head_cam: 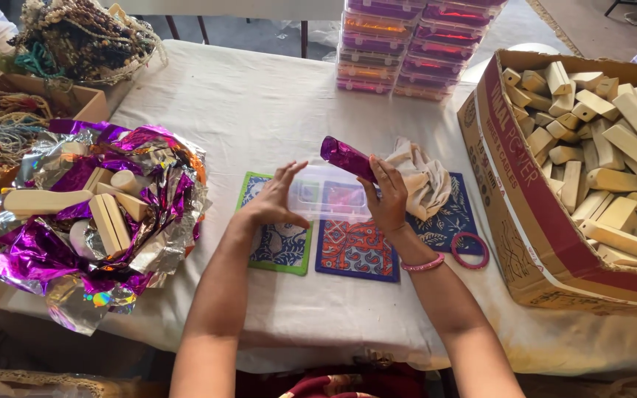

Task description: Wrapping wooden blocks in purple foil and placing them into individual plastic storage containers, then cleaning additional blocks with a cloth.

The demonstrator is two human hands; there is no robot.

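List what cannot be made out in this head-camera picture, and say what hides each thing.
- Head view: whatever is inside the clear plastic box between the left hand and right hand; glare and the hands hide it.
- What the purple foil roll wraps; foil covers it.
- Right side of the cardboard box of wooden blocks; cut off by the frame edge.
- Contents of the stacked containers; too small.
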